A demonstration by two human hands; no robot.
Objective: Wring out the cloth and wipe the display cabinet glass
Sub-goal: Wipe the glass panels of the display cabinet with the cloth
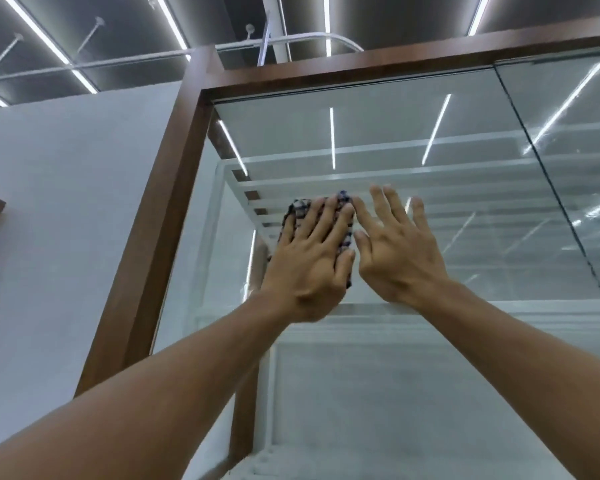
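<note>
A dark-and-white checked cloth (300, 210) lies flat against the upper part of the display cabinet glass (465, 237). My left hand (309, 261) presses it to the pane with straight, spread fingers, covering most of it. Right beside it, my right hand (395, 244) lies flat on the bare glass with fingers straight; its index finger touches the cloth's upper right edge. Both arms reach upward.
A brown wooden frame (174, 188) borders the glass on the left and top. A second pane (575, 150) overlaps on the right behind a dark vertical edge. White shelves show inside the cabinet. A white wall (66, 220) stands to the left, with ceiling lights above.
</note>
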